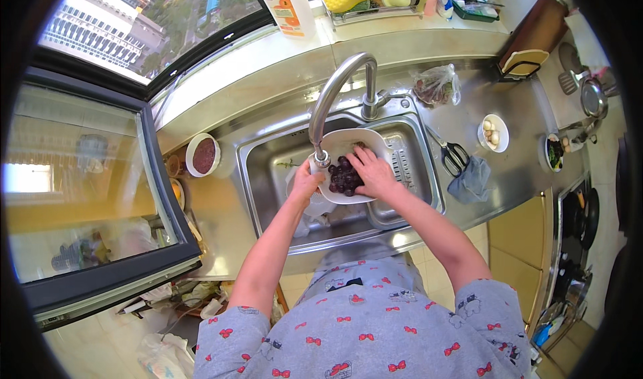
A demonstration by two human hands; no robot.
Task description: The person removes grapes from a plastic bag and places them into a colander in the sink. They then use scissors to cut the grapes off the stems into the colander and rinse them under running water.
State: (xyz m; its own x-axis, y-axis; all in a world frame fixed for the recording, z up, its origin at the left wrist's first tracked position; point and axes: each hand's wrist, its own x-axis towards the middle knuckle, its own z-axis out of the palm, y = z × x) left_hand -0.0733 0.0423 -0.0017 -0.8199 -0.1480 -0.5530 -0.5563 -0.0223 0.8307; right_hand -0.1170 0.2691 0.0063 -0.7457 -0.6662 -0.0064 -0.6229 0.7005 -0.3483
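A white bowl (347, 138) sits over the steel sink (266, 154), with a bunch of dark purple grapes (344, 176) inside. My left hand (306, 181) is closed on the bowl's left rim, beside the faucet spout. Reaching in from the right, my right hand (372, 172) rests on the grapes with its fingers stretched out. The curved steel faucet (335, 87) hangs over the bowl's left part and hides some of it. Below the bowl, a clear plastic bag or wrap (319, 208) shows partly in the sink.
Right of the sink lie black-handled scissors (455, 159), a blue-grey cloth (471, 180), a tied plastic bag (437, 85) and a white bowl of pale round items (493, 134). At left stand a bowl of reddish grains (203, 155) and an open window frame (164, 178).
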